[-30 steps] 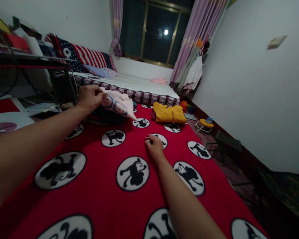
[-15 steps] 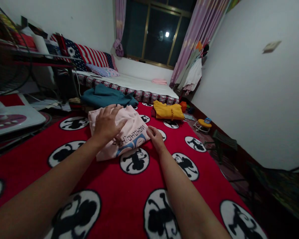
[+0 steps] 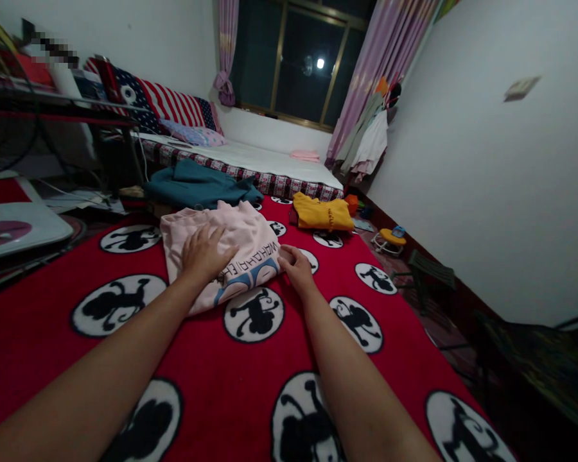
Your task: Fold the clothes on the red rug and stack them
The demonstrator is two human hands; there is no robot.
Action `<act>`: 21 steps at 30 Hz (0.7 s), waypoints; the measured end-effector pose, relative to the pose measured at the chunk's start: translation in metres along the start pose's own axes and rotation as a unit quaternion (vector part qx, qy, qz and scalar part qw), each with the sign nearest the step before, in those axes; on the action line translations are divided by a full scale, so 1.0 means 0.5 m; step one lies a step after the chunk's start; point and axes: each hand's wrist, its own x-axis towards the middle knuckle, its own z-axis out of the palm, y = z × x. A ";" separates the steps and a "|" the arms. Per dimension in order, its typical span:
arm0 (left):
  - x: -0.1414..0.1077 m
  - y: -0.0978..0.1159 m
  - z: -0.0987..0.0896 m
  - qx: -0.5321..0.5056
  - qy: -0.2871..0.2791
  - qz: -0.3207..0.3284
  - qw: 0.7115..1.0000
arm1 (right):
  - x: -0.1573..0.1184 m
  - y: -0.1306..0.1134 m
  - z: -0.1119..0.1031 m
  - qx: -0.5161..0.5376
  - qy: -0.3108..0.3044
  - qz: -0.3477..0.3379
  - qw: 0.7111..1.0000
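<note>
A pink shirt (image 3: 243, 230) with black lettering and a blue print lies folded on the red blanket (image 3: 231, 401) with its monkey-figure circles. Flat on the shirt's left middle rests my left hand (image 3: 207, 253), fingers spread and pressing the cloth. My right hand (image 3: 296, 266) is at the shirt's right edge, thumb and bent fingers closed on the fabric there. Its fingertips are partly hidden by the cloth.
Behind the shirt lies a teal garment (image 3: 197, 183); a folded yellow garment (image 3: 322, 213) sits to its right. Farther back stands a bed (image 3: 264, 164) below the window. A cluttered desk (image 3: 77, 119) is on the left, a yellow stool (image 3: 390, 239) and a folding stool (image 3: 431, 268) on the right.
My left hand has slid a little toward me across the shirt, uncovering more of its upper left part. The right hand stays at the right edge. The view has shifted slightly.
</note>
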 end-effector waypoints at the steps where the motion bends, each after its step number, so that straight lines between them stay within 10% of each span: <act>1: 0.000 0.001 -0.001 -0.002 0.004 -0.002 1.000 | 0.000 -0.001 0.000 -0.001 0.001 0.001 1.000; 13: 0.001 -0.002 -0.011 -0.044 0.053 0.021 0.997 | 0.002 0.003 0.003 -0.022 0.008 -0.002 1.000; 21: -0.048 0.056 -0.061 -0.054 0.132 0.326 0.934 | 0.011 0.012 0.014 0.057 0.046 0.014 0.997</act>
